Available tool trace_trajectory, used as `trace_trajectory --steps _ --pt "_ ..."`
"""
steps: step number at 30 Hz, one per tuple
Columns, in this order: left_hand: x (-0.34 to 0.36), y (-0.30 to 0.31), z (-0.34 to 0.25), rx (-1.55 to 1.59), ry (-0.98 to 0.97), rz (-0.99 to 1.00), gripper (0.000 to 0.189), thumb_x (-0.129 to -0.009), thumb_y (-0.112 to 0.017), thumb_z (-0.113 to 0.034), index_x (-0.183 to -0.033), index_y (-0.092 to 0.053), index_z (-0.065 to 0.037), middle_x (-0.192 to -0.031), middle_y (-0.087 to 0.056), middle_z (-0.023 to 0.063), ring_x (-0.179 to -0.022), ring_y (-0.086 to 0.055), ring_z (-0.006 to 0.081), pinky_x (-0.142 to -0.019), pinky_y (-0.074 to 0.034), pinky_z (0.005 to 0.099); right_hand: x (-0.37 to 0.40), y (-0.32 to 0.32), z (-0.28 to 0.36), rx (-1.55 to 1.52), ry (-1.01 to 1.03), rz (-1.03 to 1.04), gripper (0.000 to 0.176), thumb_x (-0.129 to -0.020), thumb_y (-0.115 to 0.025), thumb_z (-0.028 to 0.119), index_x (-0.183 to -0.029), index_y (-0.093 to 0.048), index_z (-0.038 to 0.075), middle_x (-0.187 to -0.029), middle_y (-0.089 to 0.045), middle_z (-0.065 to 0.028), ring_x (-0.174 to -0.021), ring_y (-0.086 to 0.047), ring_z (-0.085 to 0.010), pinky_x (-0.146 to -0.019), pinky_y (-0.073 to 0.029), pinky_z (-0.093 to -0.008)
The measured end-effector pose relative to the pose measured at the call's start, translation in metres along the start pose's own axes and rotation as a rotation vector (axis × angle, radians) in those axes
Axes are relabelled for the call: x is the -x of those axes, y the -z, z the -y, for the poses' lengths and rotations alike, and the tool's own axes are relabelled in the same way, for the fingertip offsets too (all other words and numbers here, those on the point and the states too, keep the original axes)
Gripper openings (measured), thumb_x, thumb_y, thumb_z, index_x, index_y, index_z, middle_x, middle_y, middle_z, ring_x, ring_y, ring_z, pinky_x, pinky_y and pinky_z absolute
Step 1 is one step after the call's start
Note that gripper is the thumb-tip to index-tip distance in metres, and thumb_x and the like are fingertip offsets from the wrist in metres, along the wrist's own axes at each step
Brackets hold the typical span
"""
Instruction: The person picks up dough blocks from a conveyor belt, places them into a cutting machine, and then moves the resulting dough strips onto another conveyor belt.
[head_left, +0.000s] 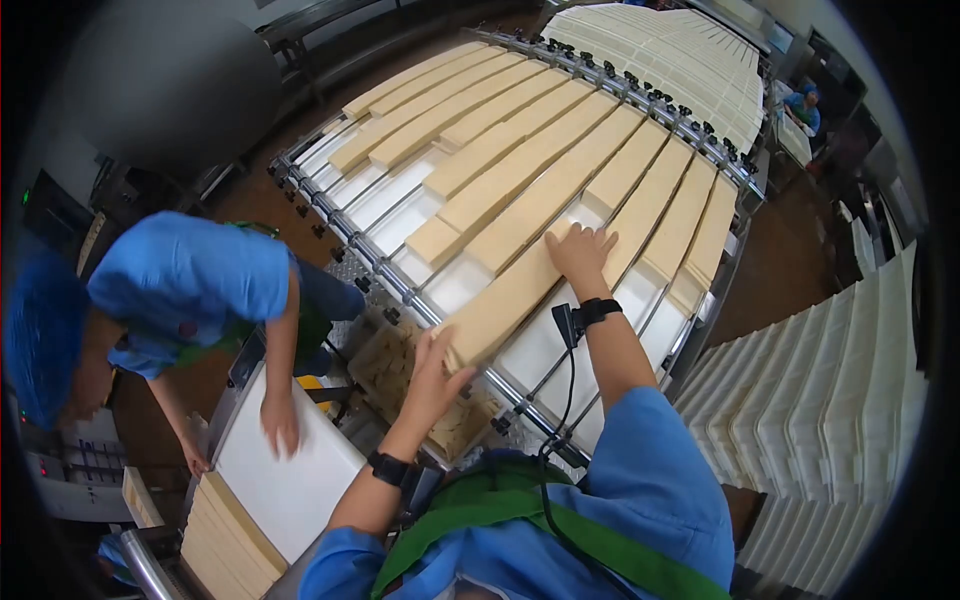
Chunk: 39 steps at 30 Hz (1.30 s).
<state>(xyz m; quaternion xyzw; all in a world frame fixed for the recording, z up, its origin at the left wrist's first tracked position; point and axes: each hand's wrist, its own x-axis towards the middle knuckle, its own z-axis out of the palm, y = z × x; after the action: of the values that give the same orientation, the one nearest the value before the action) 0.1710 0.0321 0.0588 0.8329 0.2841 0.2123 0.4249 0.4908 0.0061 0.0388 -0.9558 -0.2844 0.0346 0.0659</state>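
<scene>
A long stack of thin pale-yellow strips (505, 305) lies lengthwise over the near part of a railed white conveyor. My left hand (430, 375) is around its near end, with the thumb on one side and fingers on the other. Farther up, my right hand (582, 258) bends over the stack's far end, fingers somewhat apart; their tips are partly hidden. Beyond that hand, a shorter pale-yellow stack (628, 172) sits in line with this one. To the left is another long stack (560, 185) in its own lane.
Metal rails (400, 285) with black knobs border the conveyor (465, 285). At left, a co-worker (190, 280) leans over a white surface (275, 455) beside stacked strips (230, 540). A bin of scraps (395, 375) stands below. Pleated white material (810, 380) hangs at right.
</scene>
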Motion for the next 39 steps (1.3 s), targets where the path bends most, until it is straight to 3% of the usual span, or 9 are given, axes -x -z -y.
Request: trace_trajectory --steps 3,10,16,17,21,27,30,34,39 --pt "-0.030 -0.028 0.020 -0.060 -0.065 0.052 0.056 -0.083 -0.062 -0.008 -0.134 -0.040 -0.004 -0.139 -0.034 0.0265 -0.123 -0.043 0.0347 -0.099 -0.037 0.0347 -0.019 -0.022 -0.012 0.094 -0.110 -0.231 0.068 -0.085 -0.045 0.052 -0.127 -0.048 -0.002 -0.137 -0.040 -0.0209 -0.130 -0.028 -0.0374 -0.109 -0.007 -0.0556" --pt "-0.069 -0.060 0.036 0.173 0.018 0.026 0.050 -0.087 -0.049 -0.005 -0.136 -0.039 -0.004 -0.131 -0.049 0.0210 -0.117 -0.051 0.0248 -0.095 -0.039 0.0282 0.017 0.001 -0.010 -0.105 0.080 -0.160 0.064 -0.083 -0.054 0.045 -0.127 -0.046 -0.001 -0.134 -0.041 -0.0198 -0.130 -0.025 -0.0416 -0.105 -0.009 -0.0624" --pt "-0.009 -0.023 0.039 0.301 0.107 -0.171 0.044 -0.084 -0.049 -0.002 -0.128 -0.047 -0.005 -0.123 -0.053 0.0175 -0.113 -0.052 0.0231 -0.096 -0.038 0.0286 0.068 -0.008 0.002 -0.191 0.300 -0.057 0.063 -0.083 -0.056 0.042 -0.130 -0.045 0.002 -0.139 -0.036 -0.0201 -0.130 -0.024 -0.0428 -0.103 -0.011 -0.0628" --pt "0.004 -0.013 0.034 0.344 0.131 -0.226 0.045 -0.078 -0.050 -0.006 -0.123 -0.051 -0.006 -0.121 -0.050 0.0191 -0.114 -0.049 0.0315 -0.100 -0.035 0.0354 0.073 -0.011 0.006 -0.195 0.334 -0.042 0.063 -0.083 -0.057 0.040 -0.131 -0.043 0.003 -0.140 -0.034 -0.0203 -0.129 -0.025 -0.0430 -0.103 -0.011 -0.0625" --pt "0.050 0.014 0.043 -0.104 0.081 -0.457 0.046 -0.077 -0.056 -0.003 -0.123 -0.051 -0.006 -0.128 -0.038 0.0170 -0.115 -0.044 0.0301 -0.097 -0.036 0.0347 0.081 -0.022 0.034 -0.205 0.519 -0.085 0.062 -0.083 -0.057 0.040 -0.132 -0.043 0.004 -0.140 -0.035 -0.0205 -0.128 -0.026 -0.0431 -0.102 -0.015 -0.0617" --pt "0.118 0.040 0.058 0.169 0.210 -0.618 0.040 -0.080 -0.052 0.004 -0.119 -0.052 -0.004 -0.124 -0.042 0.0138 -0.110 -0.049 0.0237 -0.086 -0.044 0.0297 0.065 -0.047 0.132 -0.155 0.854 -0.190 0.048 -0.084 -0.055 0.045 -0.125 -0.055 0.019 -0.146 -0.026 -0.0169 -0.129 -0.029 -0.0402 -0.100 -0.022 -0.0606" --pt "0.156 0.052 0.069 0.163 0.240 -0.752 0.036 -0.081 -0.049 0.006 -0.115 -0.054 -0.004 -0.120 -0.045 0.0109 -0.101 -0.053 0.0195 -0.081 -0.046 0.0270 0.057 -0.052 0.176 0.037 0.861 -0.111 0.045 -0.085 -0.049 0.050 -0.121 -0.059 0.024 -0.149 -0.021 -0.0156 -0.130 -0.027 -0.0417 -0.101 -0.019 -0.0621" --pt "0.218 0.077 0.090 0.136 0.342 -0.909 0.034 -0.082 -0.048 0.004 -0.115 -0.053 -0.005 -0.119 -0.046 0.0098 -0.097 -0.054 0.0177 -0.077 -0.047 0.0264 0.038 -0.061 0.186 0.102 0.618 -0.049 0.045 -0.084 -0.047 0.053 -0.119 -0.061 0.028 -0.152 -0.016 -0.0113 -0.132 -0.023 -0.0436 -0.104 -0.014 -0.0638" --pt "0.302 0.106 0.119 0.110 0.578 -1.098 0.036 -0.084 -0.048 0.000 -0.119 -0.050 -0.005 -0.120 -0.045 0.0094 -0.098 -0.054 0.0185 -0.077 -0.047 0.0281 0.056 -0.047 0.199 0.141 0.496 -0.028 0.044 -0.082 -0.052 0.049 -0.120 -0.059 0.028 -0.149 -0.021 -0.0136 -0.132 -0.026 -0.0408 -0.102 -0.020 -0.0625"
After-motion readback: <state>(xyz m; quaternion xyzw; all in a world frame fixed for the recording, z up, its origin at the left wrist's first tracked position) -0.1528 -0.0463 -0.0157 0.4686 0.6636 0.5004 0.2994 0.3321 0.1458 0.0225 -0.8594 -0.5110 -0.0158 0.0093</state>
